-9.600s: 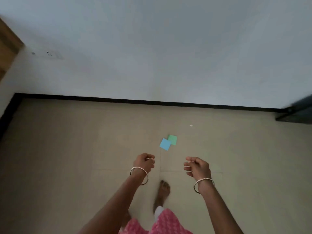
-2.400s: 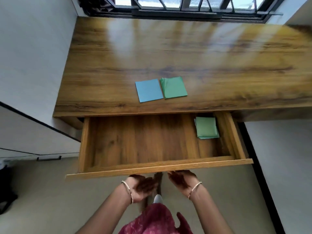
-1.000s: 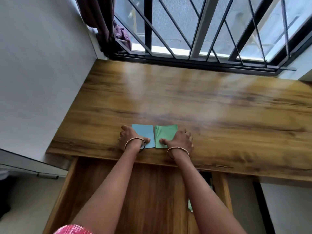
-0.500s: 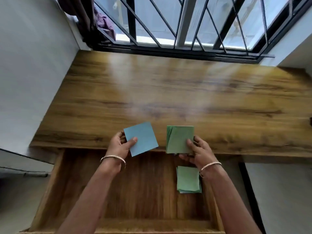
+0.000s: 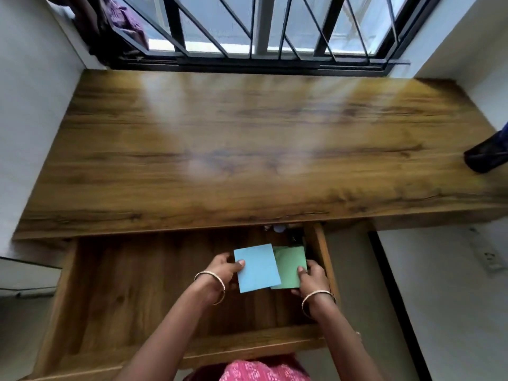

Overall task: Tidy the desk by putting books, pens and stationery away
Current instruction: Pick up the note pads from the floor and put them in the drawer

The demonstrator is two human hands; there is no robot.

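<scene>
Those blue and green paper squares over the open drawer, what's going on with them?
A person is tidying a wooden desk. The left hand holds a blue paper square, the right hand a green paper stack, both over the right end of the open wooden drawer, not yet released.

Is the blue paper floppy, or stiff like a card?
Probably light and a bit bendy: the blue paper looks thin, and the left hand holds it by one edge with a thumb on top. It stays fairly flat, so likely a small pad or stiffish sheet. It could slide over the green paper it overlaps.
</scene>
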